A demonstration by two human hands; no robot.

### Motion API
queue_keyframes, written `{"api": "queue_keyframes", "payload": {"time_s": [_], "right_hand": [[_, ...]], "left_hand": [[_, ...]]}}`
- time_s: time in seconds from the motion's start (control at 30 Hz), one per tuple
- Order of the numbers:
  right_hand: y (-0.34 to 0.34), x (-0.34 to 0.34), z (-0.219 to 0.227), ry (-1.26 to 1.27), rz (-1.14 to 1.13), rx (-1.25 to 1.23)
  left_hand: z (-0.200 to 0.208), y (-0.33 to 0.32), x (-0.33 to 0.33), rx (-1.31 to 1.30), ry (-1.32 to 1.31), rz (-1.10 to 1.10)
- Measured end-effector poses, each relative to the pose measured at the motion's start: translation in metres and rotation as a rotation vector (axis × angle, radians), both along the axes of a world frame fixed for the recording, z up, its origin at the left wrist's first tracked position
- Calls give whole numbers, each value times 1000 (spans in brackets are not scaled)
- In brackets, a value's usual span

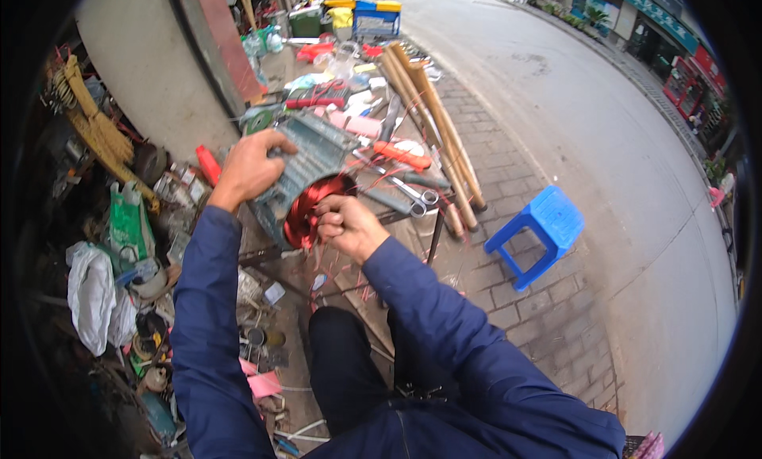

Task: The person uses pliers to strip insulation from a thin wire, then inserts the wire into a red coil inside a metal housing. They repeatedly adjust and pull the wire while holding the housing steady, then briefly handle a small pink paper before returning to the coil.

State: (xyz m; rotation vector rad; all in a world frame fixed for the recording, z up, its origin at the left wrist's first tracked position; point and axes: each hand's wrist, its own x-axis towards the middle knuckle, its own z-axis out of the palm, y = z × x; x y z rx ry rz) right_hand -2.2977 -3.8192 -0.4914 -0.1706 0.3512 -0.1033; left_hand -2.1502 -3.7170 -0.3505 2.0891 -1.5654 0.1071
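Note:
A grey-green finned electric motor housing point(313, 153) lies on its side in front of me. Red copper windings point(305, 209) fill its open end, which points toward me. My left hand point(255, 167) is over the left side of the housing, its fingers bent against the fins. At the windings, my right hand point(349, 226) is closed with its fingertips at the coil's edge. Whatever is between those fingers is too small to make out. Loose red wires hang below the coil. Scissors point(422, 199) lie right of the housing, near an orange-handled tool point(401, 154).
Long wooden poles point(440, 134) lie to the right of the work spot. Beyond them a blue plastic stool point(552, 221) stands on the brick pavement beside the road point(627, 189). Scrap, bags and a white sack point(89, 296) crowd the left. A wall point(147, 58) rises at the far left.

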Motion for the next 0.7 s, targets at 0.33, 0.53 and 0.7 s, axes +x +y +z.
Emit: {"api": "queue_keyframes", "payload": {"time_s": [0.33,0.53,0.7], "right_hand": [[30,-34,-38,144,-247,-943],[19,-36,-61,83,-453,-1639],[10,-53,-69,9,-314,-1781]], "left_hand": [[-1,-1,3,45,108,-72],[1,-2,-1,59,123,-86],[2,-6,-5,96,196,-47]]}}
